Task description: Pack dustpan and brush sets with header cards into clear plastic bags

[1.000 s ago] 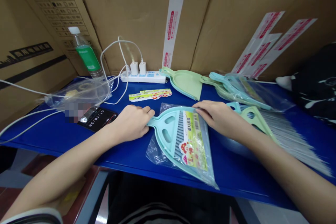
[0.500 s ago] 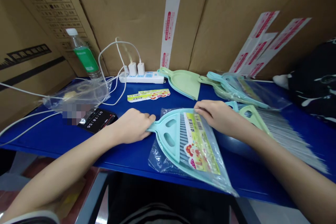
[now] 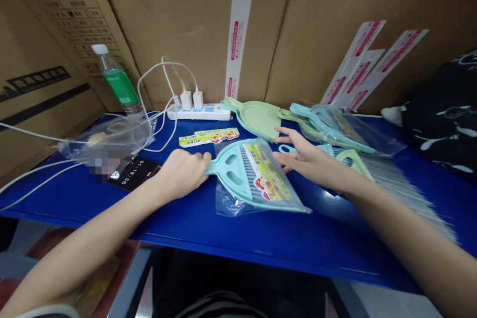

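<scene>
A light blue dustpan set in a clear plastic bag [image 3: 253, 179], with a yellow-green label card on it, lies on the blue table [image 3: 261, 238]. My left hand [image 3: 181, 174] is closed around the dustpan's handle at its left end. My right hand [image 3: 303, 156] hovers just right of the bag's top edge with fingers spread, holding nothing. Under and beside my right hand lie small blue and green brushes [image 3: 354, 161] with grey bristles.
A green dustpan [image 3: 257, 117] and bagged sets [image 3: 335, 126] lie behind. A label card [image 3: 208, 136], power strip [image 3: 199, 112] with chargers, phone [image 3: 136, 173], plastic bag [image 3: 108, 139] and bottle [image 3: 119, 84] stand left. Cardboard boxes form the back wall. A black bag [image 3: 443, 114] sits right.
The bagged dustpan has swung round, its wide end turning up and to the right on the table. My right hand has let go of the bag and opened; my left still holds the handle.
</scene>
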Tool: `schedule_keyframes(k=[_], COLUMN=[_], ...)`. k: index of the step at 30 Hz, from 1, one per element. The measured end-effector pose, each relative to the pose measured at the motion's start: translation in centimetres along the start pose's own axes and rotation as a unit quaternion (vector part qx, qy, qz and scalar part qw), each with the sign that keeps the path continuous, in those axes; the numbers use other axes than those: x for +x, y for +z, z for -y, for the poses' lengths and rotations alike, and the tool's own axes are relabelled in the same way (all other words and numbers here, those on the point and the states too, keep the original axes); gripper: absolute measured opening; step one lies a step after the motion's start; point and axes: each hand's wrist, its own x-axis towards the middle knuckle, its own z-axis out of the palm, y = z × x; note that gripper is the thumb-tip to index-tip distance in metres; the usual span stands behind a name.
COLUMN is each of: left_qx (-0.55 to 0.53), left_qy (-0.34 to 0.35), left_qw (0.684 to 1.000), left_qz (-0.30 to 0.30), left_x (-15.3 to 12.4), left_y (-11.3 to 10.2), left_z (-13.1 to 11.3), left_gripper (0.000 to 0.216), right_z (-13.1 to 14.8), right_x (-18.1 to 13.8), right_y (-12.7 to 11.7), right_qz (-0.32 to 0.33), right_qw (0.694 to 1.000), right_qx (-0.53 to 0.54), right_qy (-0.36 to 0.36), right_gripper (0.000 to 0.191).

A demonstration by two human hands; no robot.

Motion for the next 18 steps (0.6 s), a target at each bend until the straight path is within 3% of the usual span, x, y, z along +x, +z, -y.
schedule_keyframes(k=[3, 9, 14, 18], left_qx=[0.005, -0.007, -0.016, -0.032], left_qy=[-0.057, -0.103, -0.132, -0.162], left_qw=[0.998, 0.995, 0.991, 0.986], left_qz=[0.0, -0.003, -0.011, -0.012], left_x=[0.1, -0.1, -0.3, -0.3], left_y=[-0.1, -0.4, -0.6, -0.7], left_z=[0.1, 0.4, 0.5, 0.3], left_gripper=[0.028, 0.033, 0.036, 0.037], right_z=[0.7, 1.4, 1.5, 1.4], right_x=[-0.2, -0.3, -0.5, -0.4], right_y=[-0.1, -0.1, -0.4, -0.5], right_qz=[0.053, 0.118, 0.129, 0.12], right_qw=[0.993, 0.969, 0.948, 0.927], right_qx=[0.075, 0.169, 0.276, 0.353], right_qy=[0.073, 0.138, 0.094, 0.051], right_gripper=[0.079, 0.078, 0.088, 0.069])
